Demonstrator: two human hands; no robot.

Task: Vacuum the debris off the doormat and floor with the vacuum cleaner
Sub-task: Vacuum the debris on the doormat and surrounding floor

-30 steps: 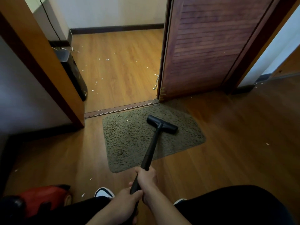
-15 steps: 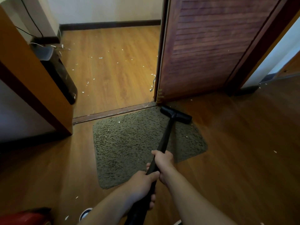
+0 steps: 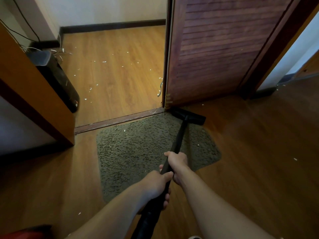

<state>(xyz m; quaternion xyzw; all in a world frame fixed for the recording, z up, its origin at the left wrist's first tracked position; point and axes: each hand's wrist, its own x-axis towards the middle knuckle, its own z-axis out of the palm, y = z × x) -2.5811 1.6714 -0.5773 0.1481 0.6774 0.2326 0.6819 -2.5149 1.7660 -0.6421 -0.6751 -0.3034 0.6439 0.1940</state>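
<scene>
A shaggy olive doormat (image 3: 138, 156) lies on the wooden floor before the doorway, with a few white specks on it. The black vacuum wand (image 3: 179, 137) runs from my hands to its flat nozzle (image 3: 189, 115), which sits at the mat's far right corner against the foot of the door. My right hand (image 3: 177, 162) grips the wand higher up; my left hand (image 3: 156, 186) grips it just behind. White debris (image 3: 90, 88) is scattered over the lighter floor beyond the threshold. The vacuum's red body (image 3: 25, 233) shows at the bottom left corner.
A dark red slatted door (image 3: 221, 49) stands open on the right. A black bin-like unit (image 3: 58, 78) with cables sits behind the left door frame (image 3: 34, 94). A threshold strip (image 3: 119, 119) crosses the doorway. Stray flecks lie on the dark floor (image 3: 295, 159) to the right.
The nozzle slid forward and rightward across the mat to its far right corner by the door. My arms stretched out with it, and the view moved closer to the doorway.
</scene>
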